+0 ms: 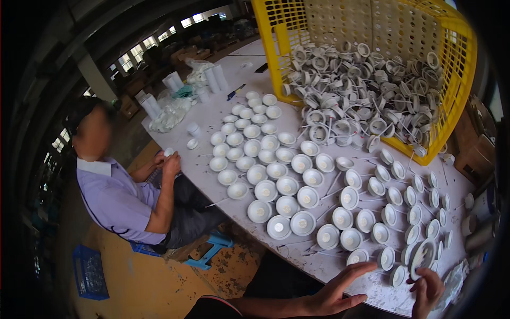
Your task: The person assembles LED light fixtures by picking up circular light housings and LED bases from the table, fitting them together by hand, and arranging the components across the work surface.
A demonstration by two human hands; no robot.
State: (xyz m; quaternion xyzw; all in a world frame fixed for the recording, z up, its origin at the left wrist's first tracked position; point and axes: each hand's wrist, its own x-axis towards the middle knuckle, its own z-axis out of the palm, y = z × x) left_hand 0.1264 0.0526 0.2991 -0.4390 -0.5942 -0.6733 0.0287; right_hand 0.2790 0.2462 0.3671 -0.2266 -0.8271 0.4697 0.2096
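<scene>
My right hand [426, 291] holds a white round lamp housing [422, 256] upright by its lower edge, at the near right of the white table [228, 72]. My left hand [337, 291] hovers open over the table's near edge, fingers spread, just below a white housing [357, 257]. Rows of several white round housings [287, 186] with thin wires lie face up across the table in front of me.
A tipped yellow plastic crate [451, 69] spills a heap of white housings [361, 90] at the far right. A seated person in a pale shirt [114, 199] works at the table's left edge, holding a small white part. Stacks of white cups [212, 78] stand at the far end. A blue crate [89, 272] sits on the floor.
</scene>
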